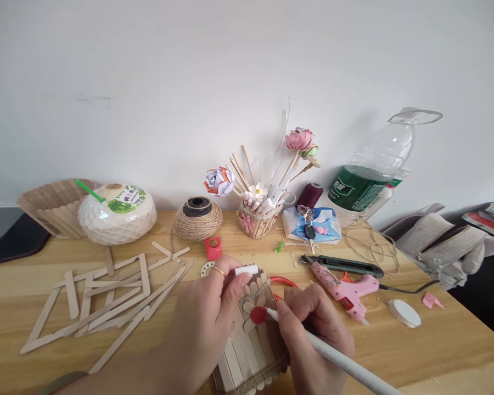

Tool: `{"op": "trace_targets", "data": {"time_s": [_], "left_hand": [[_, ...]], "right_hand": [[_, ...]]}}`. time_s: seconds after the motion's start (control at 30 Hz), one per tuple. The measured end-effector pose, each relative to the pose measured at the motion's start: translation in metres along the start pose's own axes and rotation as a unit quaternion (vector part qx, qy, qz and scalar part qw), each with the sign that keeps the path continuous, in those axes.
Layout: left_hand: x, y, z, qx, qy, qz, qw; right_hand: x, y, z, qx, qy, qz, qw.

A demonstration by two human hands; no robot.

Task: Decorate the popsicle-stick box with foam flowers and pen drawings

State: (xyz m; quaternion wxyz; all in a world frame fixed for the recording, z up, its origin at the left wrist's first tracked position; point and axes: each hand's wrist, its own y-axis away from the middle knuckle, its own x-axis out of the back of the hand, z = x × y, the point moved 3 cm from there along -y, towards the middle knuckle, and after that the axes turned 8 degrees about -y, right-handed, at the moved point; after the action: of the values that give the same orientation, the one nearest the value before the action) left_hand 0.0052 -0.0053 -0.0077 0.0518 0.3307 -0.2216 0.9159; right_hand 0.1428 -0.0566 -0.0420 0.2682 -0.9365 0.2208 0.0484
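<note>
A box made of wooden craft sticks (242, 354) leans toward me at the front of the table. Its face carries a flower of stick ends with a round red centre (258, 315). My right hand (319, 329) is closed around a white marker (346, 362), whose tip touches or nearly touches the red centre's right edge. My left hand (218, 307), wearing a ring, pinches a small white cap (246, 270) between thumb and finger. That same hand rests along the box's left side. Twine (267, 370) runs around the box near its lower edge.
Loose craft sticks (107, 307) lie at left. Behind stand a wrapped coconut (117, 214), a twine spool (197, 219) and a pot of paper flowers (258, 219). To the right are a pink glue gun (349, 293), a utility knife (348, 265), white discs (405, 314) and a large bottle (366, 175).
</note>
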Motion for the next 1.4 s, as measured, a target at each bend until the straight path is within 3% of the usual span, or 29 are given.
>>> {"op": "trace_targets", "data": {"time_s": [0.17, 0.43, 0.6, 0.83, 0.97, 1.13, 1.23, 1.4], "left_hand": [[0.001, 0.000, 0.000, -0.011, 0.000, 0.007, 1.000], [0.001, -0.001, 0.001, -0.012, -0.002, 0.007, 1.000], [0.001, 0.000, 0.001, 0.000, -0.008, 0.003, 1.000], [0.000, 0.000, 0.000, -0.008, -0.009, -0.001, 1.000], [0.000, 0.001, 0.000, -0.006, -0.005, -0.005, 1.000], [-0.001, 0.002, -0.001, 0.010, 0.002, -0.010, 1.000], [-0.001, 0.001, 0.000, 0.026, 0.004, -0.040, 0.999], [0.003, -0.002, 0.000, 0.057, 0.021, -0.165, 0.984]], "right_hand": [[-0.002, 0.001, 0.002, -0.029, -0.003, -0.007, 1.000], [-0.001, 0.003, 0.007, -0.013, -0.012, 0.008, 1.000], [-0.001, 0.001, 0.006, 0.005, 0.003, -0.015, 1.000], [-0.007, 0.001, -0.004, -0.057, -0.039, 0.023, 0.997], [-0.005, -0.001, -0.007, -0.024, -0.052, -0.007, 0.998], [0.000, -0.001, -0.004, -0.008, -0.045, 0.011, 0.999], [0.000, 0.000, -0.005, -0.009, -0.060, 0.019, 0.998], [-0.001, 0.000, -0.005, -0.022, -0.115, 0.024, 0.993]]}}
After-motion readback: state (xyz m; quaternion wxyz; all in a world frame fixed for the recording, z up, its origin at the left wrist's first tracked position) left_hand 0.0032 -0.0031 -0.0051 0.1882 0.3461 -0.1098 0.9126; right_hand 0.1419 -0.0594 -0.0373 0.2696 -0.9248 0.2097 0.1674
